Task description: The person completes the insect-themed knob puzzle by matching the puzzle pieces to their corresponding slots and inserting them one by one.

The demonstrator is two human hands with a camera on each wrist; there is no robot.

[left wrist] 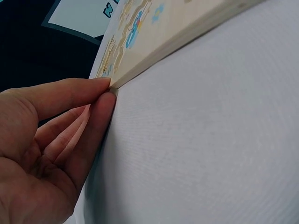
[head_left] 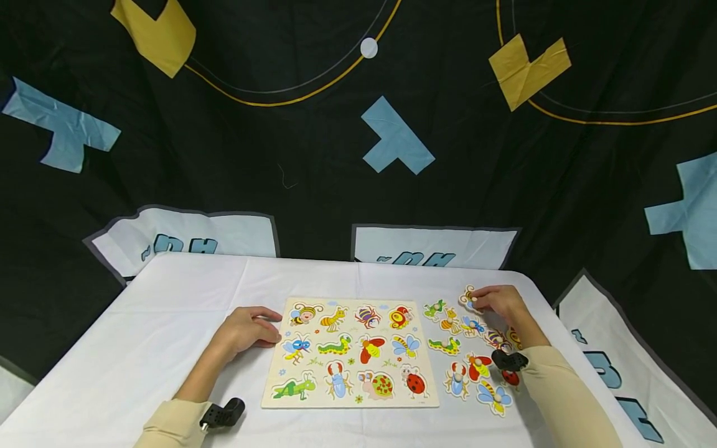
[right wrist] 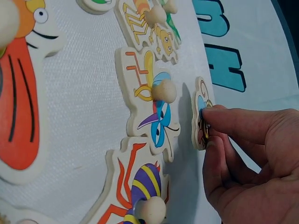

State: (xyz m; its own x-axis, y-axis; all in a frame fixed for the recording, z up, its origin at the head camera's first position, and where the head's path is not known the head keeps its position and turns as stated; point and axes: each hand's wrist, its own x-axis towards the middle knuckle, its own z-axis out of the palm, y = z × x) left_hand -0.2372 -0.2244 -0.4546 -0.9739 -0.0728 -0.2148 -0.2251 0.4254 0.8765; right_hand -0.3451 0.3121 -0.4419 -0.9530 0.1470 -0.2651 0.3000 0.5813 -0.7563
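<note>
A wooden peg puzzle board (head_left: 350,354) printed with insect pictures lies flat on the white table. At its left edge is my left hand (head_left: 243,330); in the left wrist view thumb and finger pinch the edge of the board (left wrist: 154,53) near a corner. My right hand (head_left: 504,303) pinches a bee puzzle piece (head_left: 466,297) at the far right of the table. In the right wrist view the bee piece (right wrist: 198,126) stands tilted on edge between thumb and fingers, which hide its knob.
Several loose knobbed pieces lie right of the board, among them a green caterpillar (head_left: 444,346), a red-winged bug (head_left: 477,367), a blue beetle (head_left: 457,381) and a dragonfly (head_left: 494,397). A purple-striped spider piece (right wrist: 147,186) lies near the right hand. Behind the table hangs a dark cloth (head_left: 313,186).
</note>
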